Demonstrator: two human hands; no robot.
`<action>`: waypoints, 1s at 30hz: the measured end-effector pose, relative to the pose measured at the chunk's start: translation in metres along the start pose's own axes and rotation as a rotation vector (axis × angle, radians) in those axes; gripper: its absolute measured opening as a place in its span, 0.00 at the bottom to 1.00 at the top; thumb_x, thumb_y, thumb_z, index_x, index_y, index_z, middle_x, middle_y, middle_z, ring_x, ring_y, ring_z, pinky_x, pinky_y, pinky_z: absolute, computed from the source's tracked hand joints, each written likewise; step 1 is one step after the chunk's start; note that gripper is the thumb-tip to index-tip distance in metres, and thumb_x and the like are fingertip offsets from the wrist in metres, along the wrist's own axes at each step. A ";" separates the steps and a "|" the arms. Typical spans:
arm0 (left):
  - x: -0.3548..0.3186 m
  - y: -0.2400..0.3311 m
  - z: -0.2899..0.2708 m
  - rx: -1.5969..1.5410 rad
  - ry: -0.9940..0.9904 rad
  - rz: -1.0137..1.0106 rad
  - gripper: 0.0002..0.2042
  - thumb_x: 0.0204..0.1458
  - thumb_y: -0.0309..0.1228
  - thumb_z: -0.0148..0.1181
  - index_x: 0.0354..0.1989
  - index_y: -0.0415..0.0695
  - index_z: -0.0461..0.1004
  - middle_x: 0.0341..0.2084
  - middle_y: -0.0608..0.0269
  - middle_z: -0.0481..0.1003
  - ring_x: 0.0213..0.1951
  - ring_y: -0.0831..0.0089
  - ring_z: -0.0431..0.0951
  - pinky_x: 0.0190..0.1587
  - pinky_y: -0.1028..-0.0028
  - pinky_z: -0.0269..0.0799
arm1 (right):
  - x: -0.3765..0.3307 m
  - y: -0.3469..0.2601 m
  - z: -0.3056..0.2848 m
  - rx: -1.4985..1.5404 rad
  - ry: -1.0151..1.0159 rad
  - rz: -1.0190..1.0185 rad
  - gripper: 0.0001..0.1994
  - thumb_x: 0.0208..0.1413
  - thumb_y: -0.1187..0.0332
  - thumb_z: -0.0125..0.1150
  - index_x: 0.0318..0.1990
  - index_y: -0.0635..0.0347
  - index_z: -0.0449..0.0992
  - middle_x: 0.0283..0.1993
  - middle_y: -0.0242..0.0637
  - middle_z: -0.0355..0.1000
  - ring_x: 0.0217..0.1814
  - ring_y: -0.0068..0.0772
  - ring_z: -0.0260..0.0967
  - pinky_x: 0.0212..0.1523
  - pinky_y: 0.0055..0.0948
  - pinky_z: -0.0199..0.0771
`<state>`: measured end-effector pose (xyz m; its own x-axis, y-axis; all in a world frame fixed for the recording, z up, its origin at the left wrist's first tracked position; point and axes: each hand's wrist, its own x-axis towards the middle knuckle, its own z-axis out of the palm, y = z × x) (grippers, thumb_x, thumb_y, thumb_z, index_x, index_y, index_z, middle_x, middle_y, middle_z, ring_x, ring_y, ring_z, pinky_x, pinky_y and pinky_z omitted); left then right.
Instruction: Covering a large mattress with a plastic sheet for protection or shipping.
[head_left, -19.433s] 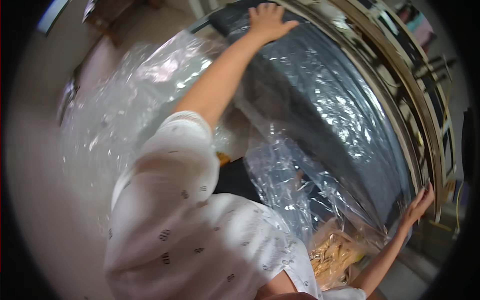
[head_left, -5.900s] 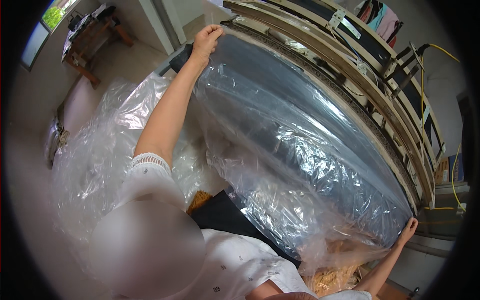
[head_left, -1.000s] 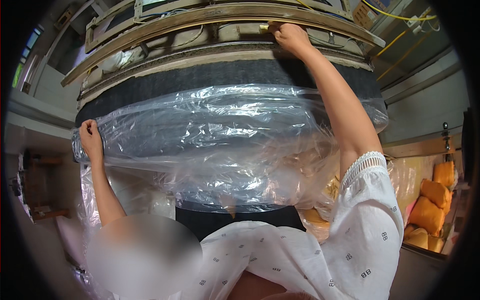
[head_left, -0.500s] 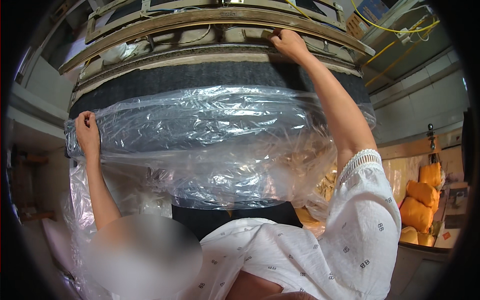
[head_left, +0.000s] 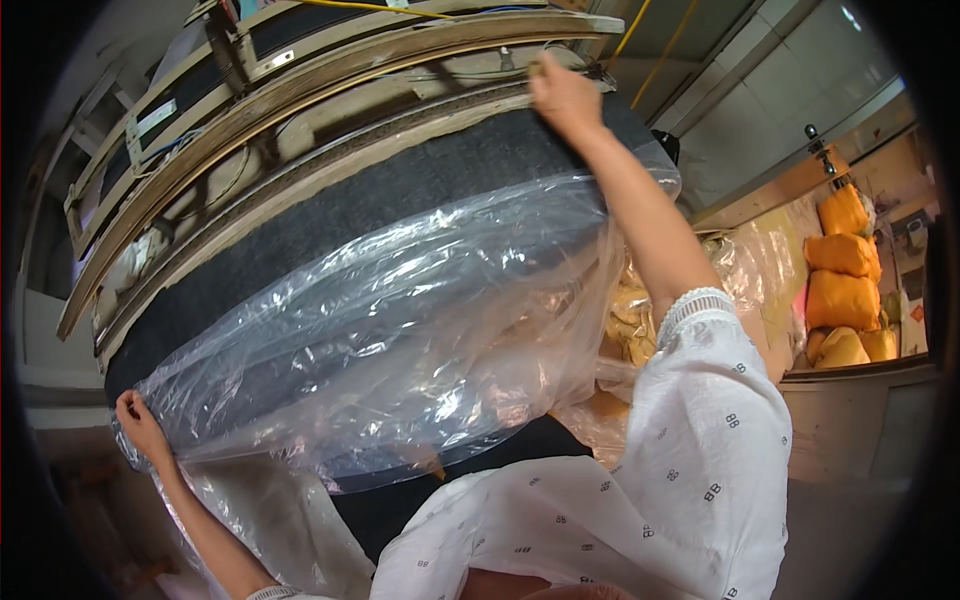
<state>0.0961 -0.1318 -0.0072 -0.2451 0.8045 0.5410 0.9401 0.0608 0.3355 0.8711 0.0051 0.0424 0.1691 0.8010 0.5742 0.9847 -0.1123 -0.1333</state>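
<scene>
- left hand (head_left: pixel 140 425) gripping the clear plastic sheet (head_left: pixel 400 340) at the dark mattress (head_left: pixel 400 190) lower corner;
- right hand (head_left: pixel 565 95) clutching the mattress top edge, wooden frames (head_left: pixel 300 85) leaning behind

Wooden frames (head_left: pixel 330 75) are leaning in a stack across the upper left of the frame, their curved rails running toward the top centre, with yellow cables (head_left: pixel 640 25) crossing above them. A pale tiled wall (head_left: pixel 770 95) is filling the upper right. Below it, at the right edge, orange stuffed sacks (head_left: pixel 840 270) are piling up beside a wooden ledge (head_left: pixel 790 180). A grey wall (head_left: pixel 45 340) is showing at the far left, in dimmer light.
</scene>
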 end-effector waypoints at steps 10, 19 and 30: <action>-0.008 -0.044 -0.020 -0.071 0.031 -0.034 0.12 0.55 0.33 0.51 0.42 0.37 0.69 0.35 0.59 0.71 0.36 0.70 0.70 0.44 0.75 0.64 | 0.029 0.049 0.017 -0.116 -0.158 0.114 0.17 0.54 0.56 0.40 0.49 0.49 0.63 0.35 0.55 0.72 0.39 0.58 0.70 0.40 0.51 0.67; -0.005 0.046 -0.013 0.006 0.085 -0.123 0.05 0.50 0.30 0.54 0.31 0.42 0.70 0.26 0.61 0.68 0.29 0.71 0.70 0.33 0.73 0.65 | -0.010 -0.132 0.000 0.068 -0.163 -0.337 0.09 0.53 0.60 0.45 0.38 0.50 0.63 0.25 0.50 0.71 0.29 0.57 0.69 0.28 0.51 0.66; -0.008 0.053 -0.012 -0.056 0.190 -0.169 0.04 0.47 0.30 0.54 0.28 0.46 0.67 0.29 0.61 0.68 0.36 0.60 0.69 0.37 0.61 0.64 | -0.060 -0.469 0.020 0.287 -0.117 -0.728 0.09 0.50 0.63 0.52 0.37 0.51 0.62 0.20 0.46 0.69 0.24 0.53 0.69 0.21 0.48 0.64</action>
<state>0.1448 -0.1416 0.0156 -0.4424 0.6599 0.6073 0.8689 0.1477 0.4724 0.3985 0.0211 0.0542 -0.5348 0.6733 0.5106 0.7941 0.6069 0.0314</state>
